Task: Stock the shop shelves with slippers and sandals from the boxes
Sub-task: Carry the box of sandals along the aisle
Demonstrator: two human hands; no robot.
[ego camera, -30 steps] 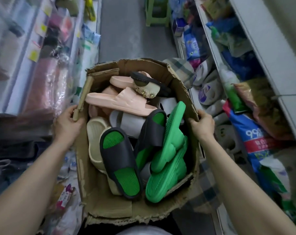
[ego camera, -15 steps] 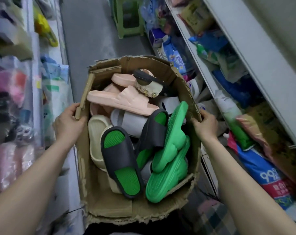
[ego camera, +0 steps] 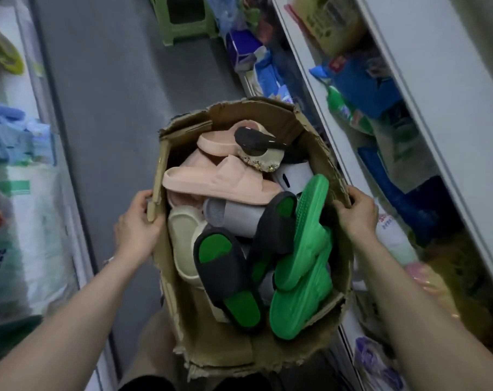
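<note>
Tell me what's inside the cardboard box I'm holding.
The cardboard box holds a loose pile: pink slippers, a jewelled sandal, a grey slipper, a cream slipper, black slippers with green insoles, and green slippers. Whatever lies beneath them, and the box floor, is covered.

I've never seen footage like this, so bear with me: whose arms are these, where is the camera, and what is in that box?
There is no machine here. These are a person's own bare arms, filmed by a wide-angle camera worn on their head that looks forward and down. The left hand grips the left edge of a torn cardboard box, and the right hand grips its right rim. Slippers are piled inside: pink ones, green ones, a dark one with a green insole and a cream one. On the right is a white shop shelf with packaged goods, and a green stool stands further along the aisle.
</note>
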